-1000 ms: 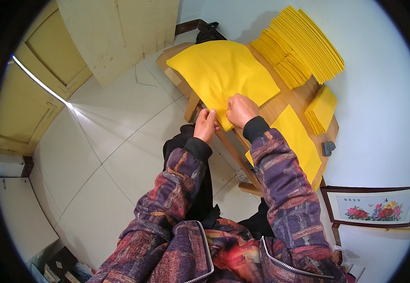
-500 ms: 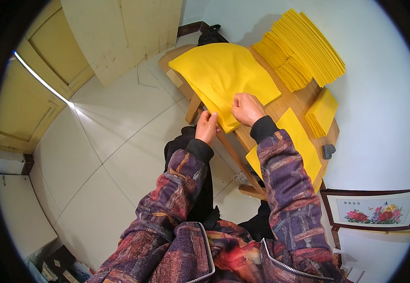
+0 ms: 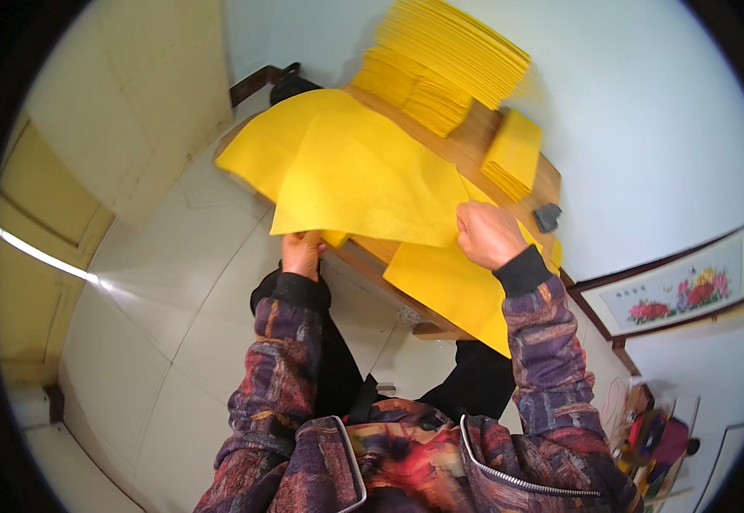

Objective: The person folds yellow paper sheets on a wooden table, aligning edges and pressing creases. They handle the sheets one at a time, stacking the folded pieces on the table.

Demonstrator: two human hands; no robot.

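Note:
A large yellow felt-like sheet point(image 3: 372, 184) stretches between my hands above the wooden table. My right hand point(image 3: 489, 234) is closed on its right corner. At the near left edge, my left hand point(image 3: 303, 254) is closed on the sheets, its fingertips partly hidden beneath the upper one. Under the lifted sheet lies more yellow material point(image 3: 261, 154), its far left part showing on the table. Another yellow sheet point(image 3: 449, 286) lies below my right hand and hangs past the near table edge.
Tall folded yellow stacks point(image 3: 453, 51) stand at the back of the table point(image 3: 473, 145), against the wall. A smaller yellow stack point(image 3: 513, 154) and a dark grey block point(image 3: 547, 217) are on the right. A framed flower picture point(image 3: 671, 286) leans at the right.
My right hand has moved right, drawing the upper sheet's corner across the table. My left hand is further left at the near edge. The view has shifted right.

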